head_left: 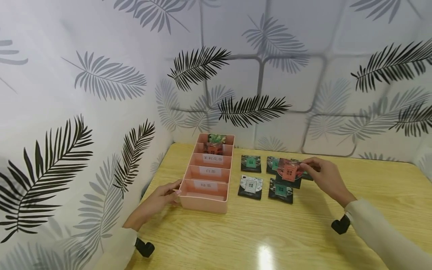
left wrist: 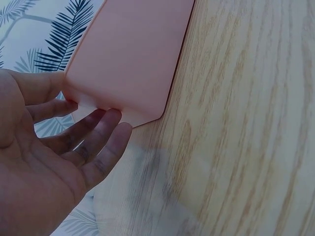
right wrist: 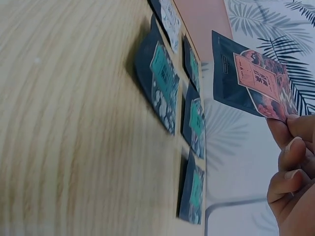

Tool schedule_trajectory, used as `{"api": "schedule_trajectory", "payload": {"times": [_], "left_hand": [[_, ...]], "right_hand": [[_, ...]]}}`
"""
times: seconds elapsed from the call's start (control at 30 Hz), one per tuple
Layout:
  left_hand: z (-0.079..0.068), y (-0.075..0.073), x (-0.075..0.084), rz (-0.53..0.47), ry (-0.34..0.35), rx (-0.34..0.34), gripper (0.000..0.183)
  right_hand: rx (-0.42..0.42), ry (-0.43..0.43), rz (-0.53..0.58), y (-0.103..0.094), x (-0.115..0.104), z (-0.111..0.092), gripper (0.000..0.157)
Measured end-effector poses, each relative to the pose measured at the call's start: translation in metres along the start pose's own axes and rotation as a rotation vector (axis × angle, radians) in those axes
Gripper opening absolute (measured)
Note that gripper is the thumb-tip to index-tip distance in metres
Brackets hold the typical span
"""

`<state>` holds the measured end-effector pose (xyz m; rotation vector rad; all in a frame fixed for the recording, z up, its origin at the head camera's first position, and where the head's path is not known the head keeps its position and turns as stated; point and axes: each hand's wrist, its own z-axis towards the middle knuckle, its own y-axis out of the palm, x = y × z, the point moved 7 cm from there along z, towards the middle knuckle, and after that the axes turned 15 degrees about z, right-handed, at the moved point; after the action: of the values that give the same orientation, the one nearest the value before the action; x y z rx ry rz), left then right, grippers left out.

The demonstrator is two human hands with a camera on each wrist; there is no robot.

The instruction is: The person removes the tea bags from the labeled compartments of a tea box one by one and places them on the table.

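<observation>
My right hand (head_left: 327, 178) pinches a red-labelled tea bag sachet (head_left: 288, 173) by its edge, above the table. The right wrist view shows this sachet's dark band and printed red label, with thumb and finger at one end. My left hand (head_left: 158, 202) holds the near left corner of a pink divided box (head_left: 204, 204). In the left wrist view, the fingers (left wrist: 101, 152) of that hand bend against the edge of the box. Inside the box's far compartments stand a green sachet (head_left: 216, 139) and a red sachet (head_left: 213, 149).
Right of the box lie a white-labelled sachet (head_left: 250, 186) and several green-labelled sachets (head_left: 281, 190), some partly covered by the held one. White labels (head_left: 206, 185) with characters mark the nearer dividers. A leaf-patterned curtain (head_left: 256, 82) hangs behind the wooden table (head_left: 236, 240).
</observation>
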<state>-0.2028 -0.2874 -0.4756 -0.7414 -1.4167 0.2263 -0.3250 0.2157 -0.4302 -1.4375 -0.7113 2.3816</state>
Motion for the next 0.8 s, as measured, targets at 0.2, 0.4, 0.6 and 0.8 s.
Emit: {"api": "schedule_trajectory", "payload": {"times": [0.2, 0.4, 0.6, 0.8], "left_hand": [[0.000, 0.000, 0.001, 0.000, -0.002, 0.003, 0.060], [0.000, 0.000, 0.001, -0.006, 0.009, 0.007, 0.059], [0.001, -0.001, -0.002, -0.006, 0.004, 0.004, 0.059], [0.002, 0.000, -0.003, 0.006, 0.002, 0.006, 0.058]], "right_hand": [[0.007, 0.002, -0.039, -0.011, 0.012, -0.014, 0.028], [-0.003, 0.034, -0.053, -0.021, 0.026, -0.026, 0.029], [-0.010, 0.057, -0.069, -0.029, 0.037, -0.039, 0.030], [-0.026, 0.104, -0.074, -0.033, 0.047, -0.047, 0.031]]}}
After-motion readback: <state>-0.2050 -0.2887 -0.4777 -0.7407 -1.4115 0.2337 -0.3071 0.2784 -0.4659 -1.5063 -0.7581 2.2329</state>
